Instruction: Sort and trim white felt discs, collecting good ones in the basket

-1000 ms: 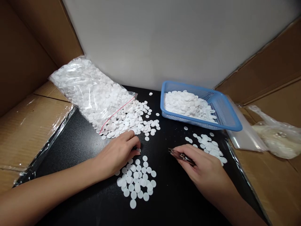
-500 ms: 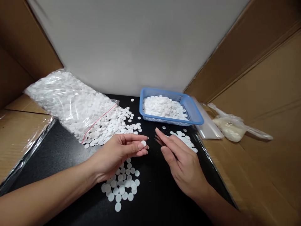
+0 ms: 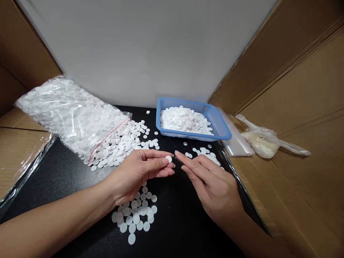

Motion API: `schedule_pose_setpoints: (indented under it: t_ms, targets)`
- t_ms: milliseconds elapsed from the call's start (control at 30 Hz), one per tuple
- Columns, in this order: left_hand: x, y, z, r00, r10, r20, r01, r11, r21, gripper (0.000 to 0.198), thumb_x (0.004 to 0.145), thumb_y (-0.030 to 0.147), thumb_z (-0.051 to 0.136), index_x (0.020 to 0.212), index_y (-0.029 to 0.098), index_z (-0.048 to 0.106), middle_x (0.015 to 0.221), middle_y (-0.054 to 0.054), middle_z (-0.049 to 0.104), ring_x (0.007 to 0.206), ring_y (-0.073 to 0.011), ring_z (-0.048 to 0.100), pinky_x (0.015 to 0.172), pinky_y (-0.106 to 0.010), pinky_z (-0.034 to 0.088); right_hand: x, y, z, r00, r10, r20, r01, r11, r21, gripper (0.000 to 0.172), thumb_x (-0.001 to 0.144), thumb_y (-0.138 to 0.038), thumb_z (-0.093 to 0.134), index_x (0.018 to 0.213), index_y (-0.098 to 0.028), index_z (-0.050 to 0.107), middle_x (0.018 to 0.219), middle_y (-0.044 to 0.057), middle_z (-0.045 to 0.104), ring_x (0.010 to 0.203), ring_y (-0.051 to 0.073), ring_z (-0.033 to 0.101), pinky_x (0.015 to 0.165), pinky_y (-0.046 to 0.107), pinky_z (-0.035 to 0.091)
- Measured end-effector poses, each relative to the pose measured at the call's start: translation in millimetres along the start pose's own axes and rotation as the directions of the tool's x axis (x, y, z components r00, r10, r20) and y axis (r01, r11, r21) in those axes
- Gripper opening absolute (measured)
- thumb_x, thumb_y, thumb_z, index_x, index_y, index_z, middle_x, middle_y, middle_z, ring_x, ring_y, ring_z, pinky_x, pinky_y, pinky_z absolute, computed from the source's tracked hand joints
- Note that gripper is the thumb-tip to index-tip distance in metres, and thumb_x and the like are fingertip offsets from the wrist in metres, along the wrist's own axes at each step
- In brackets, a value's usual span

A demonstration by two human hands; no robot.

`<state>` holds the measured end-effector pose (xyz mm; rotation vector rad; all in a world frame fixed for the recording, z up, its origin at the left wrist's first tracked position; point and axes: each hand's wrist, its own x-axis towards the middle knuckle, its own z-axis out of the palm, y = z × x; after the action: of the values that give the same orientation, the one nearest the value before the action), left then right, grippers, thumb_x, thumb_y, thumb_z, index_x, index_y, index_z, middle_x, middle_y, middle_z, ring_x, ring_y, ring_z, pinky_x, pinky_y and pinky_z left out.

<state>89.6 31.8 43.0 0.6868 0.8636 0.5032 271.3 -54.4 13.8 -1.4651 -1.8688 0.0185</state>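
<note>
Between the thumb and fingers of my left hand (image 3: pixel 146 165) is a small white disc (image 3: pixel 168 159), its flat face towards me. My right hand (image 3: pixel 212 181) is closed, with the index finger stretched towards the disc. It grips a thin metal tool (image 3: pixel 178 158), mostly hidden by the fingers, so its kind is unclear. The tool's tip is close to the disc; whether they touch I cannot tell. Below my left hand, a loose group of white discs (image 3: pixel 136 218) lies on the black tabletop (image 3: pixel 177 222).
A clear zip bag (image 3: pixel 72 111) at the left spills white discs onto the table. A blue basket (image 3: pixel 193 135) at the back holds many more. Loose discs (image 3: pixel 209 154) lie before it. Right of it are flat plastic bags (image 3: pixel 238 145) and a knotted bag (image 3: pixel 262 143). Cardboard walls flank the table.
My two hands have come closer together, bringing the disc and the metal tool nearly together. The view has shifted slightly.
</note>
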Motion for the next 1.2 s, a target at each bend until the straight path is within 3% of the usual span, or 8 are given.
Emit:
schedule_pose_setpoints:
  t_ms: [200,400,633,767,933,1000,1067,1200]
  targets:
    - [2,-4,-4.2,1.000,0.010,0.026,-0.010,1.000,0.003,0.011,0.080,0.012,0.079,0.091,0.013,0.079,0.081,-0.006,0.077,0.071,-0.0114,0.073,0.075,-0.019,0.057,4,7,-4,0.990,0.137,0.024,-0.125,0.954,-0.273,0.042,0.106,-0.029,0.037,0.142,-0.025,0.057,0.076,0.000,0.050,0.056,0.013,0.052,0.051,0.023,0.045]
    - [3,-6,-9.8,0.968,0.241,0.065,-0.250,0.936,0.248,0.010,0.076,0.018,0.082,0.085,0.018,0.078,0.076,0.002,0.069,0.072,-0.0079,0.061,0.070,-0.018,0.047,8,22,-9,0.944,0.328,0.034,-0.299,0.894,-0.334,0.049,0.102,-0.039,0.039,0.147,-0.022,0.047,0.074,0.002,0.066,0.052,0.020,0.061,0.048,0.028,0.045]
    - [-2,-2,-6.4,0.855,0.475,0.209,-0.507,0.680,0.529,0.018,0.083,0.014,0.068,0.101,0.018,0.070,0.075,0.002,0.062,0.069,-0.0117,0.057,0.066,-0.023,0.046,7,27,-6,0.971,0.235,0.053,-0.225,0.964,-0.144,0.028,0.099,-0.021,0.036,0.111,-0.021,0.061,0.083,0.005,0.069,0.073,0.020,0.069,0.060,0.028,0.049]
    - [-5,-5,-7.7,0.788,0.562,0.254,-0.578,0.531,0.619,0.022,0.083,0.008,0.063,0.102,0.018,0.069,0.079,0.001,0.065,0.075,-0.0135,0.060,0.069,-0.024,0.048,11,21,-9,0.970,0.223,0.094,-0.205,0.965,-0.164,0.035,0.102,-0.036,0.045,0.069,-0.024,0.048,0.057,-0.003,0.054,0.047,0.014,0.051,0.048,0.025,0.039]
    - [-4,-9,-11.7,0.674,0.646,0.358,-0.657,0.302,0.691,0.029,0.084,0.002,0.058,0.105,0.020,0.068,0.085,0.000,0.067,0.079,-0.0134,0.063,0.071,-0.023,0.050,13,15,-11,0.989,0.146,0.010,-0.144,0.982,-0.123,0.023,0.103,-0.029,0.043,0.089,-0.022,0.061,0.081,0.003,0.067,0.067,0.016,0.064,0.061,0.026,0.046]
    - [-3,-9,-12.0,0.652,0.652,0.387,-0.663,0.243,0.708,0.028,0.086,0.003,0.057,0.105,0.020,0.069,0.087,-0.001,0.067,0.080,-0.0140,0.063,0.071,-0.023,0.049,12,15,-12,0.983,0.174,0.052,-0.168,0.980,-0.108,0.026,0.103,-0.031,0.043,0.085,-0.023,0.061,0.069,-0.001,0.064,0.057,0.015,0.060,0.054,0.025,0.043]
    - [-4,-7,-13.1,0.671,0.617,0.411,-0.653,0.230,0.722,0.024,0.087,0.004,0.057,0.098,0.020,0.071,0.086,-0.001,0.067,0.080,-0.0145,0.064,0.069,-0.023,0.049,10,17,-11,0.970,0.207,0.128,-0.193,0.975,-0.111,0.034,0.103,-0.035,0.043,0.073,-0.024,0.057,0.056,-0.004,0.055,0.047,0.014,0.054,0.047,0.024,0.039]
    - [-18,-6,-25.7,0.845,0.409,0.344,-0.495,0.356,0.793,0.018,0.087,0.010,0.063,0.085,0.021,0.076,0.083,-0.001,0.070,0.075,-0.0145,0.066,0.067,-0.022,0.048,8,23,-4,0.970,0.178,0.163,-0.165,0.982,-0.094,0.025,0.103,-0.031,0.041,0.090,-0.022,0.062,0.080,0.003,0.066,0.067,0.017,0.065,0.058,0.027,0.048]
